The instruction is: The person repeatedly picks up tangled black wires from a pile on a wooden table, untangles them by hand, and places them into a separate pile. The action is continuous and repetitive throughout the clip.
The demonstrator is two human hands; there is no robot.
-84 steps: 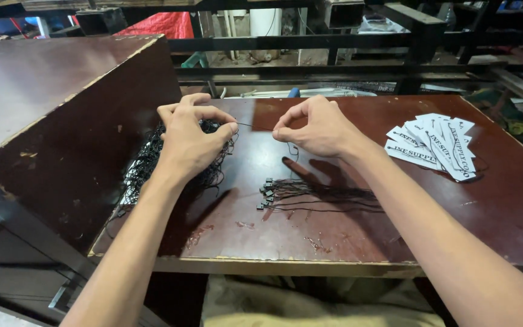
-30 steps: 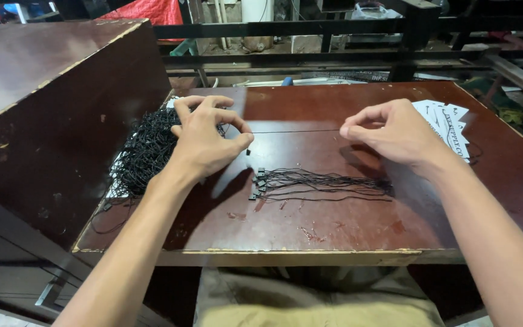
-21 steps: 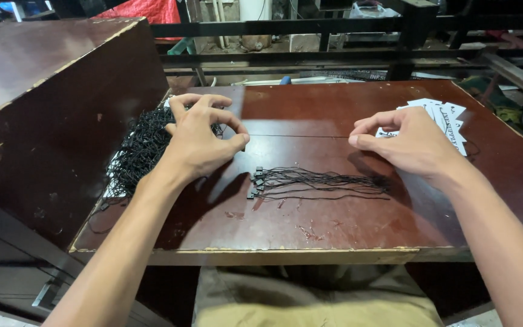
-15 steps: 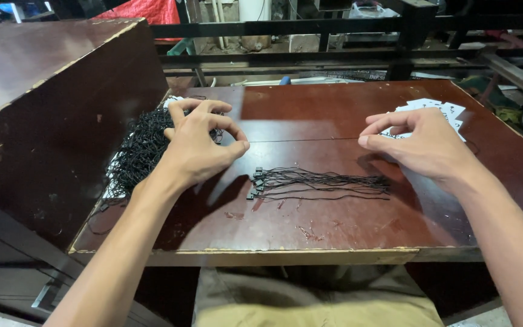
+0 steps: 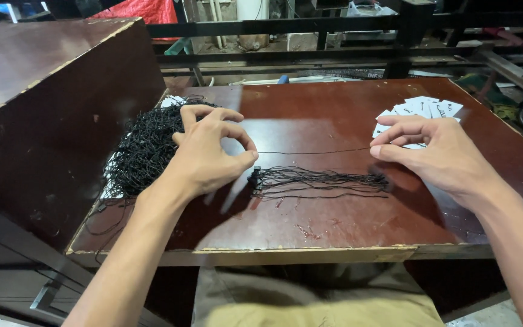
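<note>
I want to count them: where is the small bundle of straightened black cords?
The bundle lies on the table, mid-front, between the left hand and right hand.
</note>
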